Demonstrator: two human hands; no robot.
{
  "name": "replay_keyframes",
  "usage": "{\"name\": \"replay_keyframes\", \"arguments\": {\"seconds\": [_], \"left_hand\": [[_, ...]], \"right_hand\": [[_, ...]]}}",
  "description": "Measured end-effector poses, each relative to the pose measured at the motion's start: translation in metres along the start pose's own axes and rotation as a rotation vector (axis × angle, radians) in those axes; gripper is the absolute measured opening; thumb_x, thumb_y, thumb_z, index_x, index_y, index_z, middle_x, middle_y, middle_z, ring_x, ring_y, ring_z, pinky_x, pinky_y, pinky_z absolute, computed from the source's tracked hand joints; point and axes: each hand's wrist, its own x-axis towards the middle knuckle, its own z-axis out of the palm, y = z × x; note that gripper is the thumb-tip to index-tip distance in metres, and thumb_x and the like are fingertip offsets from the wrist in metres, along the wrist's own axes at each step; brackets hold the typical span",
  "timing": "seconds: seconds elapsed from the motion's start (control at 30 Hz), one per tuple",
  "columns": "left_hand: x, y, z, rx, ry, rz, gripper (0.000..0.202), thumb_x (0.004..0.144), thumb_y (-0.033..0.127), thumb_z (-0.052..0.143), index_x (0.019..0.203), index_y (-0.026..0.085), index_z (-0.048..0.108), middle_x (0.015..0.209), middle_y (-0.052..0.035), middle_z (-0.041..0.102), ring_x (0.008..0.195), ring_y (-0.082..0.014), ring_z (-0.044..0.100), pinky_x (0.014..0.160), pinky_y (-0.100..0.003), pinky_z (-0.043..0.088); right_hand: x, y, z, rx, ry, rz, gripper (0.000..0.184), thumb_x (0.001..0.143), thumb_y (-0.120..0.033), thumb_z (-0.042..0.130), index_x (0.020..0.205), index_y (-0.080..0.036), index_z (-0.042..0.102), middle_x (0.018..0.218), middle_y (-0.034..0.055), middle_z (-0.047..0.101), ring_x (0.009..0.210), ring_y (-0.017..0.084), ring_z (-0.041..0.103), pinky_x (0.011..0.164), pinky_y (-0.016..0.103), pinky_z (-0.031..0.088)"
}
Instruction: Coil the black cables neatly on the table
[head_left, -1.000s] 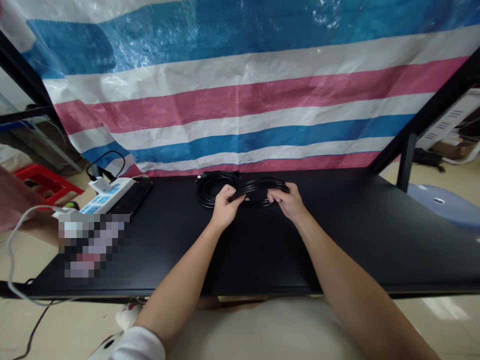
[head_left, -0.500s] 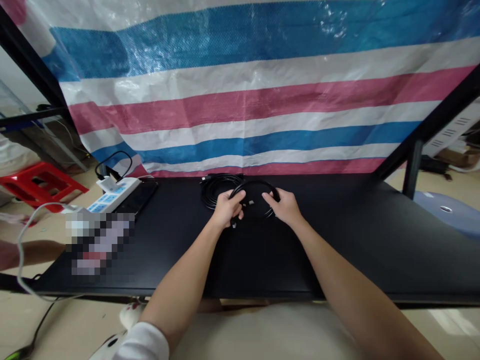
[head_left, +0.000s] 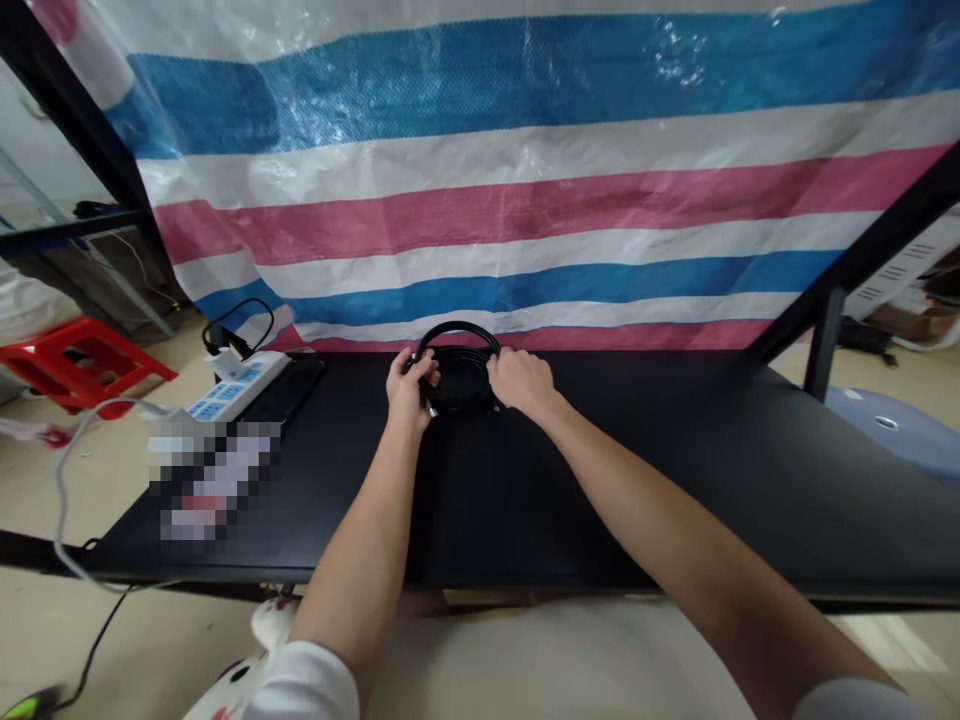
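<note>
A coil of black cable sits at the far edge of the black table, close to the striped tarp. My left hand grips the coil's left side with its fingers closed round the strands. On the coil's right side my right hand holds the strands too, fingers curled over them. The top loop of the coil stands up against the tarp. Small metal plug ends show near my left fingers.
A white power strip with a black plug and a dark flat device lie at the table's left end. A white cable hangs off the left. A red stool stands on the floor left, a blue-grey stool right.
Both hands carried the coil they held away from me and leftward onto the spot by the tarp where another coil lay; the view has tilted slightly.
</note>
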Motion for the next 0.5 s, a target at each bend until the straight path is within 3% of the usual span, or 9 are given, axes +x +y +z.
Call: {"name": "replay_keyframes", "arguments": {"seconds": [0.17,0.3,0.4,0.5], "left_hand": [[0.017,-0.009,-0.013,0.272,0.087,0.237,0.036,0.059,0.0,0.067,0.089,0.021,0.06,0.08,0.0011,0.066,0.075,-0.0111,0.065,0.073,-0.022,0.05],[0.019,-0.013,-0.022,0.869,0.169,0.302,0.032,0.065,0.003,0.064,0.093,0.018,0.066,0.1,-0.0083,0.07,0.102,-0.0219,0.065,0.095,-0.033,0.047],[0.014,-0.013,-0.021,1.242,0.098,0.267,0.036,0.074,0.01,0.059,0.11,0.016,0.064,0.119,-0.013,0.067,0.116,-0.0253,0.059,0.103,-0.036,0.042],[0.009,-0.012,-0.017,1.402,0.024,0.251,0.04,0.08,0.015,0.055,0.119,0.014,0.061,0.126,-0.0131,0.064,0.118,-0.0243,0.058,0.102,-0.034,0.042]], "right_hand": [[0.025,-0.021,-0.001,0.068,-0.151,0.039,0.04,0.092,-0.025,0.034,0.11,-0.009,0.067,0.117,0.0229,0.065,0.108,0.032,0.063,0.082,0.037,0.047],[0.031,-0.027,0.011,0.005,-0.233,0.092,0.034,0.086,-0.019,0.045,0.11,-0.009,0.067,0.117,0.0221,0.065,0.106,0.031,0.063,0.08,0.036,0.049],[0.028,-0.025,0.019,-0.062,-0.098,0.097,0.038,0.084,-0.015,0.048,0.12,-0.008,0.06,0.114,0.0217,0.065,0.104,0.029,0.063,0.081,0.038,0.049],[0.025,-0.015,0.025,-0.093,0.063,-0.096,0.037,0.088,-0.017,0.047,0.123,-0.015,0.059,0.122,0.0176,0.061,0.114,0.028,0.056,0.09,0.04,0.047]]}}
